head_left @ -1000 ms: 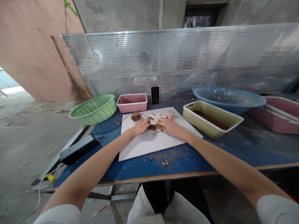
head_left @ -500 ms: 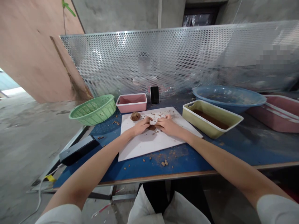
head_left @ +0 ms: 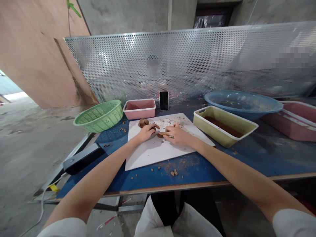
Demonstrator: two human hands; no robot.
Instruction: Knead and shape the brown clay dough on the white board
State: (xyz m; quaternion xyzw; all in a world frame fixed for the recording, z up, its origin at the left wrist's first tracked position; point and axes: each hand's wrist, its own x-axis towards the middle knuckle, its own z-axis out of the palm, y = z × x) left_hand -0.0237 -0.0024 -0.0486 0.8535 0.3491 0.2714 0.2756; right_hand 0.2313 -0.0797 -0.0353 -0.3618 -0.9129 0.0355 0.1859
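Observation:
A white board (head_left: 158, 153) lies on the blue table (head_left: 247, 158). My right hand (head_left: 177, 134) rests on the board, its fingertips pinched on a small brown lump (head_left: 160, 134). My left hand (head_left: 147, 131) lies a little to the left of that lump with its fingers bent, and I see nothing in it. A larger brown lump (head_left: 142, 122) sits on the board just beyond my left hand. Brown crumbs are scattered over the board and on the table in front of it.
At the back stand a green basket (head_left: 98, 116), a pink tub (head_left: 139, 109), an upright phone (head_left: 164, 100), a yellow tray (head_left: 223, 125) with brown liquid, a blue basin (head_left: 243, 103) and pink trays (head_left: 295, 120). A black box (head_left: 82, 158) lies at the left edge. A perforated metal screen closes the far side.
My left hand has drawn a little to the left, away from the small lump that both hands were pressing. My right hand stays on it.

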